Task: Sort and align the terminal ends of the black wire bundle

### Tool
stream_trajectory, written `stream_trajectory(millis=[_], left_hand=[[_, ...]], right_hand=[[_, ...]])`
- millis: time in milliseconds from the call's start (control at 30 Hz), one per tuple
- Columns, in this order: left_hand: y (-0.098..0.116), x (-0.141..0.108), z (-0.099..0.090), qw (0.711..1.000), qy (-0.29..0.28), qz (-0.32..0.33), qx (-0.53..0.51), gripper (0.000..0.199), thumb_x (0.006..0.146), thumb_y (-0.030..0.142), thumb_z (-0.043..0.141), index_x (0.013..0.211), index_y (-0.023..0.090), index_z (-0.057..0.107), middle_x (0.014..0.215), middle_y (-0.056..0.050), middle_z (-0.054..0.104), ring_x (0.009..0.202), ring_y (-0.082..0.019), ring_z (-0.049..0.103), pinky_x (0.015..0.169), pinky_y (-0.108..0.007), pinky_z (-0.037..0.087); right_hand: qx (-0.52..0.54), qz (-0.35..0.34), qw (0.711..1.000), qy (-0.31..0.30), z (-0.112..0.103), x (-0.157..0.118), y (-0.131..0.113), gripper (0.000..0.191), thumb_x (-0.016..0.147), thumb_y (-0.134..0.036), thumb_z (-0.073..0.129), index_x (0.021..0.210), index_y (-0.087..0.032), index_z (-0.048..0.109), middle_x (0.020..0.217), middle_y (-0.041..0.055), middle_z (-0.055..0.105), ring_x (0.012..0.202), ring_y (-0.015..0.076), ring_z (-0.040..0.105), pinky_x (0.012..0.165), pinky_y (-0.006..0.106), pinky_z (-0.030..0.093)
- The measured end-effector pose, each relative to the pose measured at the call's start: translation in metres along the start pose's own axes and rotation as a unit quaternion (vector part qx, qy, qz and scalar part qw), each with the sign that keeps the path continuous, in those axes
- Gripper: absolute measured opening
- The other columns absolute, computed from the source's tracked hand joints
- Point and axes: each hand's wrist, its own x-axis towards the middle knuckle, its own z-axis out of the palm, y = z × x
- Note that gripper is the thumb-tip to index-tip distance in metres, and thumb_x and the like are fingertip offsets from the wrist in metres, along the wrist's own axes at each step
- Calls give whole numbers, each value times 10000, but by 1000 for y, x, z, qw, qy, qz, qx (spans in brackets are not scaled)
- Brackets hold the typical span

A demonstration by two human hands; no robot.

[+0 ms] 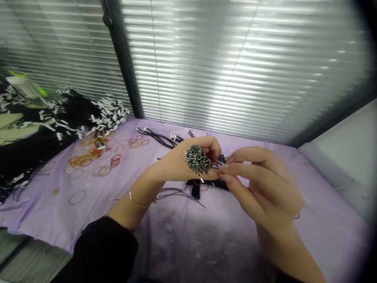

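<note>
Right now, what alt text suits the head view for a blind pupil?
The left hand grips a shiny-tipped bundle of wires, the right hand close beside it. Rubber bands lie on purple sheeting, with blinds behind.

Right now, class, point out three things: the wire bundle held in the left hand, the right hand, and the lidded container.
Wire bundle (196, 160): head view, on its massed tips.
Right hand (266, 188): head view, on its back.
Lidded container (33, 93): head view, on its clear side.
</note>
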Motion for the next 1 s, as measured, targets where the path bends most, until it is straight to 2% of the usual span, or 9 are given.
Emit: stream_trajectory(millis=[133, 267, 333, 467, 733, 867, 1000], left_hand=[[-1, 2, -6, 1000, -12, 15, -9, 309, 628, 184, 784, 746, 140, 501, 707, 15, 513, 611, -65, 458, 525, -186, 389], [-1, 4, -11, 997, -55, 39, -31, 371, 563, 158, 833, 722, 140, 498, 638, 46, 473, 564, -46, 414, 495, -166, 360], [0, 4, -12, 995, -70, 44, -48, 367, 572, 161, 830, 721, 141, 496, 623, 51, 464, 551, -44, 411, 490, -165, 357], [1, 4, -12, 995, -56, 33, -73, 315, 634, 219, 795, 731, 134, 508, 634, 29, 485, 560, -59, 447, 499, -180, 374], [-2, 4, -7, 997, 32, 27, -71, 366, 704, 404, 746, 761, 130, 512, 684, 11, 479, 605, -71, 430, 536, -220, 334], [-4, 6, -6, 996, 48, 33, -72, 412, 712, 475, 722, 755, 132, 499, 693, 12, 476, 610, -69, 421, 548, -227, 323], [-5, 6, -6, 995, 54, 31, -74, 391, 714, 445, 731, 771, 137, 498, 690, 21, 464, 614, -67, 411, 548, -226, 309]], right_hand=[[63, 72, 995, -34, 1, 0, -2, 184, 789, -46, 633, 937, -155, 626, 913, 40, 584, 828, 125, 572, 695, 282, 485], [72, 137, 987, -42, 4, 1, 0, 148, 823, -61, 612, 911, -179, 624, 900, 13, 580, 845, 99, 559, 714, 250, 470], [67, 137, 987, -44, 5, 1, 1, 138, 831, -67, 606, 907, -182, 618, 890, 5, 577, 838, 88, 551, 713, 238, 463], [45, 120, 991, -46, 5, 1, 2, 128, 838, -68, 595, 918, -168, 605, 902, 17, 576, 859, 93, 545, 739, 247, 454], [-17, 95, 994, -50, 6, 1, 1, 94, 842, -82, 590, 905, -152, 596, 886, 32, 583, 849, 103, 552, 746, 256, 451], [-36, 98, 993, -52, 6, 0, -1, 90, 847, -90, 582, 899, -163, 588, 895, 26, 586, 848, 108, 558, 745, 259, 452], [-35, 94, 994, -51, 7, 0, -3, 106, 840, -88, 582, 902, -175, 582, 887, 20, 590, 834, 117, 564, 728, 265, 459]])
